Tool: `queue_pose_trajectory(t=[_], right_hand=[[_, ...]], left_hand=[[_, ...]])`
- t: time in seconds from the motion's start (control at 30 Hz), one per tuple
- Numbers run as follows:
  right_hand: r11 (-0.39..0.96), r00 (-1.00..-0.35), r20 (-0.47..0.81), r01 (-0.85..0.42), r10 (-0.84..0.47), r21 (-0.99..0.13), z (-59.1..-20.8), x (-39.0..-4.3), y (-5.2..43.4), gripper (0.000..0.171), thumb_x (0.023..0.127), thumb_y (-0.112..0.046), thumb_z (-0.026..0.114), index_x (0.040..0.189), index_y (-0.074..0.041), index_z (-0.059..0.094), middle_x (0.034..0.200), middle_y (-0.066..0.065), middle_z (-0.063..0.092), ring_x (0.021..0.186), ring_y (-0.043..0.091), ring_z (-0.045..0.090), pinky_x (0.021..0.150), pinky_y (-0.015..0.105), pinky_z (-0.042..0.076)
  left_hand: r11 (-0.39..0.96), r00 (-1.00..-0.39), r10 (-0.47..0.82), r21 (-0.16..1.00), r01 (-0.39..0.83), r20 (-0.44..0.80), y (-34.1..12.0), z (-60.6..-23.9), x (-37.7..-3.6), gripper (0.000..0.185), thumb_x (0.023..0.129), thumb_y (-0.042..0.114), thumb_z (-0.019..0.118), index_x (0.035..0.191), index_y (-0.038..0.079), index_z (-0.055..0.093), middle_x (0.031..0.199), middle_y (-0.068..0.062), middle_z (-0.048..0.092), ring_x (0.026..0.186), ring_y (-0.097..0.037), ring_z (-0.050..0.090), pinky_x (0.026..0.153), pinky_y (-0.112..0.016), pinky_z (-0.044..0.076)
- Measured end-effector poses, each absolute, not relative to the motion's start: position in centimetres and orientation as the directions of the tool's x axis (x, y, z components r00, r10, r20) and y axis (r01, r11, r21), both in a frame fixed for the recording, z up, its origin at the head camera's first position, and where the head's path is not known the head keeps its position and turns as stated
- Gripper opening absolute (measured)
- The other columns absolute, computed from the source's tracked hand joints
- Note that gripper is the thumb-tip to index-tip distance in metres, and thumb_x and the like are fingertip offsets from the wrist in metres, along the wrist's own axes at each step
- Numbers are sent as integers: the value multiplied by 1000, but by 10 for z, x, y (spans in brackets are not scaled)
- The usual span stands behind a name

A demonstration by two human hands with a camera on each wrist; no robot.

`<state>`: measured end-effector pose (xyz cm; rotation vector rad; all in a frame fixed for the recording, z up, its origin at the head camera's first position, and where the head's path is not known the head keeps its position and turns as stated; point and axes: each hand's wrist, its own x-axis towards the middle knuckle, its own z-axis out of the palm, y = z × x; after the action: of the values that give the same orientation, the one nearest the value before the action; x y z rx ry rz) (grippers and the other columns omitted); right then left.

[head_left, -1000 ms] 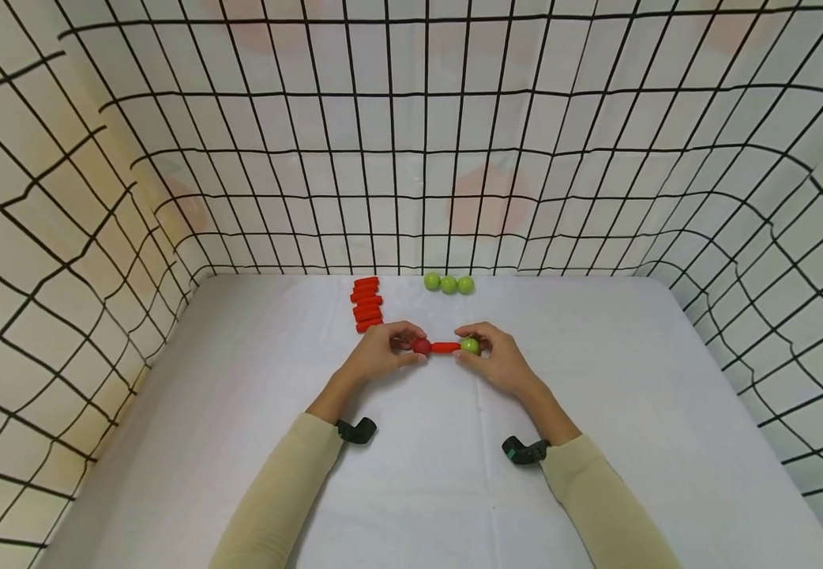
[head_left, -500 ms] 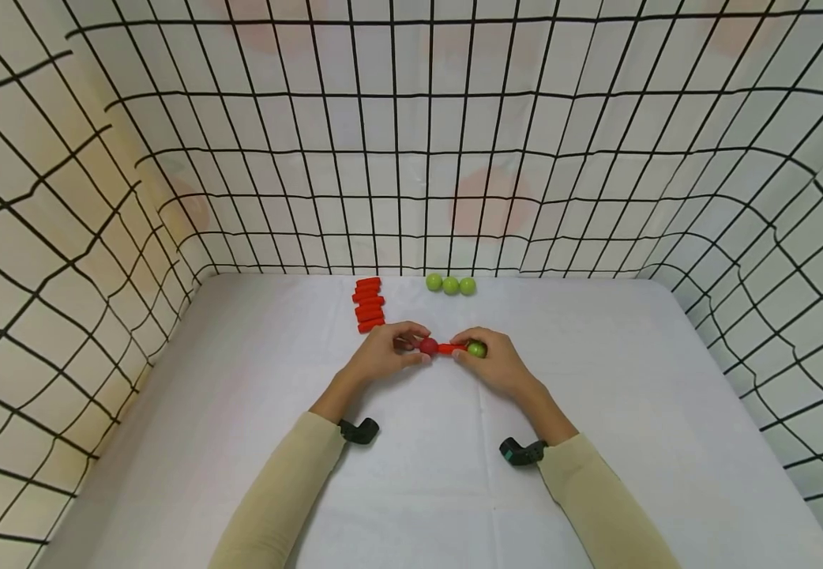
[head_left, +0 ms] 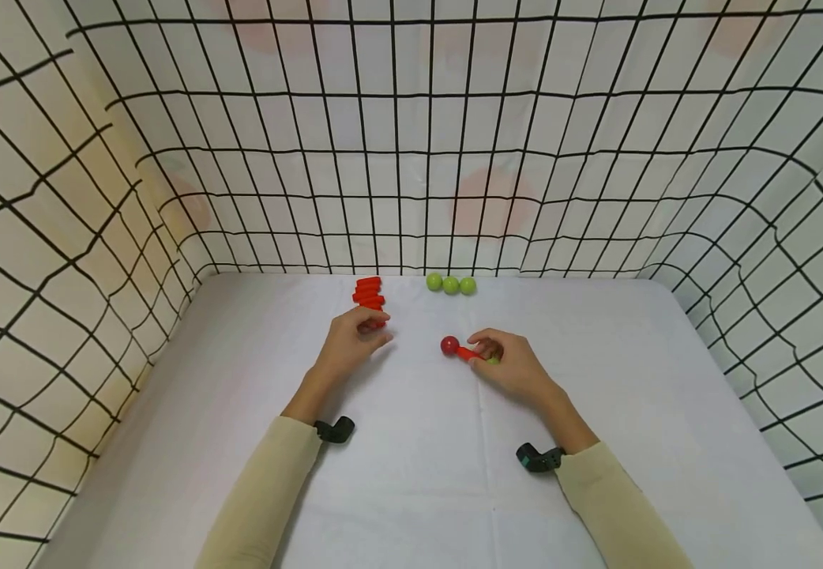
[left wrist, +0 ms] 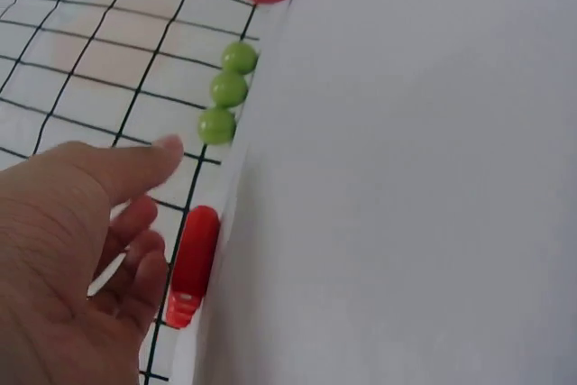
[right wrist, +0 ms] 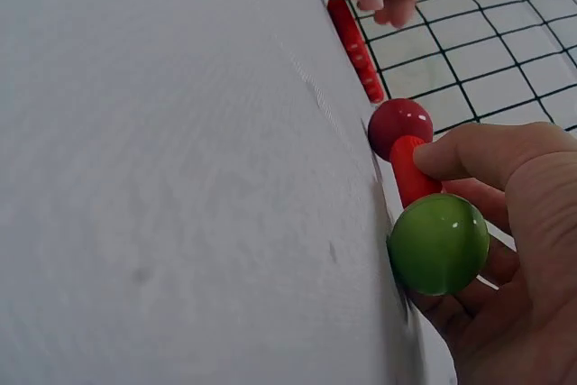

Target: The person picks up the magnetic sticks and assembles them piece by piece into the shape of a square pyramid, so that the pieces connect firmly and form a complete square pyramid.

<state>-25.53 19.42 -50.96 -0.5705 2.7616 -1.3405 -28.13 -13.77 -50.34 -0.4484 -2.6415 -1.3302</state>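
— Beside the row of red sticks, what's the left hand doing?
— Fingers loosely curled over the nearest stick, gripping nothing.
— And right of that row?
— The right hand pinches the ball-and-stick piece on the white table.

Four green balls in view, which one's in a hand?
The green ball joined to the red rod, gripped by the right hand. The other three green balls sit untouched in a row by the back wall.
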Motion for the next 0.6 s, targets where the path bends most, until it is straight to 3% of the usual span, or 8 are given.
queue_pose_trajectory(t=[0.2, 0.37, 0.6], right_hand=[[575, -934, 130, -310, -332, -757, -506, -251, 196, 38, 87, -10, 78, 123, -12, 69, 107, 5, 69, 86, 17, 62, 77, 30, 52], [596, -942, 108, -288, -319, -749, -506, -249, 195, 45, 85, -18, 83, 127, -10, 67, 114, 8, 68, 77, 15, 59, 68, 25, 49], [593, -936, 79, -281, -343, -754, -506, -247, 196, 53, 88, -18, 81, 137, -11, 61, 131, 11, 64, 63, 12, 55, 56, 23, 45]], left_hand=[[636, -957, 112, 721, 275, 266, -151, -505, -280, 36, 89, 18, 82, 123, 11, 74, 116, -9, 66, 100, -27, 64, 89, -40, 59], [656, -964, 77, 715, 241, 254, -154, -508, -279, 38, 90, 14, 79, 127, 9, 72, 118, -14, 63, 98, -29, 63, 87, -40, 58], [668, -968, 52, 712, 215, 244, -154, -509, -275, 28, 91, 14, 78, 118, 5, 74, 112, -14, 66, 96, -28, 63, 85, -39, 57]])
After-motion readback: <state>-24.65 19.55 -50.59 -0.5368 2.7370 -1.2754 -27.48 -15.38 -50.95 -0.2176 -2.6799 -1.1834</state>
